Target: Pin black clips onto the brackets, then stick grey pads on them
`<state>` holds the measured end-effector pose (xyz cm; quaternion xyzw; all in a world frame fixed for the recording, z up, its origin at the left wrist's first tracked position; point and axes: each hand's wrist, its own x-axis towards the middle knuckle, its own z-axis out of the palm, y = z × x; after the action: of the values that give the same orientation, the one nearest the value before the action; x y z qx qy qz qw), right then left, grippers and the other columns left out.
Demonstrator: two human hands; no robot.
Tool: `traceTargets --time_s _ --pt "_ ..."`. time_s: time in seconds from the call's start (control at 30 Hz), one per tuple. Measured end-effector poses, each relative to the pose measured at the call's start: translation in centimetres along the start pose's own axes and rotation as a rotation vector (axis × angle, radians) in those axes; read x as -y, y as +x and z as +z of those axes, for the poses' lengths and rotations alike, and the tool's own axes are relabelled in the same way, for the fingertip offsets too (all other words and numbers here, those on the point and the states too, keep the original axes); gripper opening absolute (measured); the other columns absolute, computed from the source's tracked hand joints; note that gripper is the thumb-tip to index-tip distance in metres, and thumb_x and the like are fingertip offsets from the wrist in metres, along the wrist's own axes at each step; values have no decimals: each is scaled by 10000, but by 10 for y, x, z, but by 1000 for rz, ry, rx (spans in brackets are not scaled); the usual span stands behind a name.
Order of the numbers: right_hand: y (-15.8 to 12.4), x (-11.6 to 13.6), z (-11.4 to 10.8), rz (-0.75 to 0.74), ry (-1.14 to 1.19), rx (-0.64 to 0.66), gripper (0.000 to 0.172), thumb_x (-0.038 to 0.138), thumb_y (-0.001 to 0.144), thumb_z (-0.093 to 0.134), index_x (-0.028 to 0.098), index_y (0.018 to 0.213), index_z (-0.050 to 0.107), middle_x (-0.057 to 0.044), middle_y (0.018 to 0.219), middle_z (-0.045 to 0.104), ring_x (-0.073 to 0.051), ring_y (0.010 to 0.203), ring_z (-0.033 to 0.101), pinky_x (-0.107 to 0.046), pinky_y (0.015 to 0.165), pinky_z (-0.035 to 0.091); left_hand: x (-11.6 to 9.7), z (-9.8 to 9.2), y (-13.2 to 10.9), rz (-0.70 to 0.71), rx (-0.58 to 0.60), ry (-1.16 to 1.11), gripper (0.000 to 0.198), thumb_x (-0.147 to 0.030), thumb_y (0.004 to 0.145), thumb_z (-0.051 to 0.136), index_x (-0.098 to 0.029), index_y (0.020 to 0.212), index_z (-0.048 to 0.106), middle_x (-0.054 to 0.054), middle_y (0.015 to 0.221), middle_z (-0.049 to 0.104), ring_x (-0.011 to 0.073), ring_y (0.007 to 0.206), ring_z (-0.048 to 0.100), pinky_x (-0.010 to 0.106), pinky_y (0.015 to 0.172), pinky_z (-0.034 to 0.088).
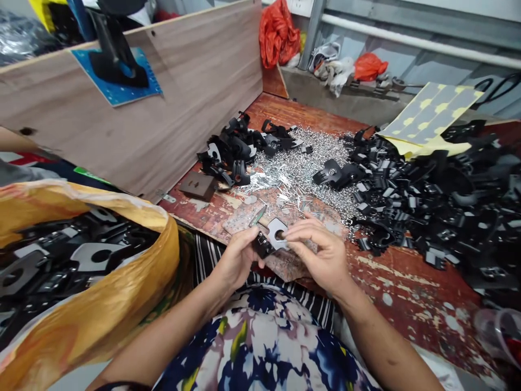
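My left hand (240,252) grips a black plastic clip-like part with a flat grey face and a round hole (275,227), held low over the front of the bench. My right hand (321,250) has thumb and fingertips pinched together at the right side of that hole. Whatever lies between those fingertips is too small to make out. Just beyond the part lies a small hammer-like tool with a green head (258,215), on a speckled stone slab (240,221).
Shiny small metal pieces (317,149) and thin pins spread across the worn red bench (407,277). Black parts (423,190) pile up at right, more (232,144) by the wooden board (183,70). A brown block (198,185) sits left; a yellow sack (158,260) holds similar parts.
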<state>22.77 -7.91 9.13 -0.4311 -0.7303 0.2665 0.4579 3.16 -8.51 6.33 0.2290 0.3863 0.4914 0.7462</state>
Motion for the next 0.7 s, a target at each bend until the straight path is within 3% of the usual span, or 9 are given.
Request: traceTargets --time_s 0.13,0.23,0.37,0.53,0.7 --pt "-7 10 13 -39 -31 -23 114 208 929 716 294 856 737 35 865 786 -203 878 728 -571 1170 396 5 10 1 -40 16 20 381 -463 704 889 -129 695 705 2 621 583 83 486 476 182 380 410" --pt "-9 12 16 -84 -153 -36 131 190 938 692 303 882 728 48 854 784 -203 875 721 -601 1212 331 8 12 0 -48 16 0 387 -462 692 907 -134 718 702 -4 639 582 88 513 491 183 399 435" --pt "-18 17 17 -271 -418 7 243 127 932 634 340 1011 718 52 967 806 -218 936 722 -612 1248 263 12 9 -2 -38 -5 -58 367 -439 717 901 -140 754 692 -1 690 593 103 567 524 192 432 474" --pt "-24 22 30 -346 -536 62 293 108 946 585 331 1099 698 5 1056 798 -233 1002 717 -580 1278 239 20 7 -3 22 -58 -103 326 -388 741 890 -155 781 664 -25 700 578 91 577 522 193 483 482" --pt "-20 17 38 -337 -520 124 270 107 966 526 314 1028 688 11 985 793 -214 965 716 -558 1253 285 21 5 -6 8 -97 -52 365 -394 722 901 -160 734 621 -47 660 546 78 531 496 189 459 445"
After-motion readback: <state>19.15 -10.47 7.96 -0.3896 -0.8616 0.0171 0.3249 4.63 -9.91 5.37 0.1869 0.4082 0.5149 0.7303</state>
